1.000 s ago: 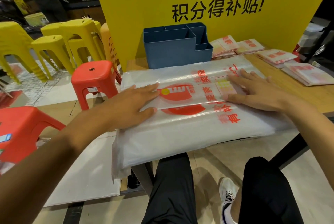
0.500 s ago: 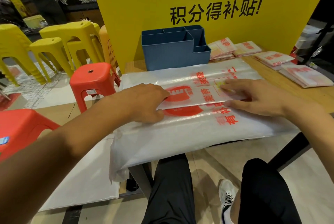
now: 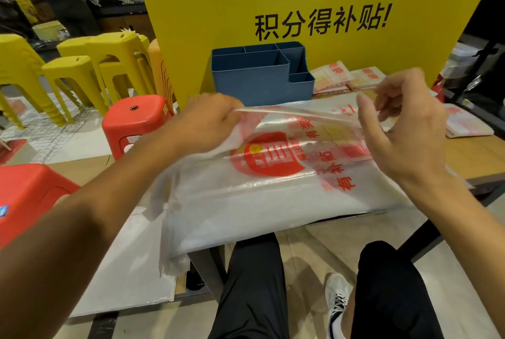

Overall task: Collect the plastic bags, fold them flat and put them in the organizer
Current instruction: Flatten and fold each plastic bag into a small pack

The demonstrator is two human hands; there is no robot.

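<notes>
Fingers (image 3: 232, 116) of both hands pinch one plastic bag (image 3: 273, 188) | one blue organizer (image 3: 254, 81) | two red stools (image 3: 136, 117)

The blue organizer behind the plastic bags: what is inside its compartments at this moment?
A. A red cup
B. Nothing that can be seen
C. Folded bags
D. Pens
B. The compartments of the blue organizer that show look bare inside, while folded bags lie on the table to its right and both hands, left hand and right hand, lift one plastic bag off the pile.
</notes>
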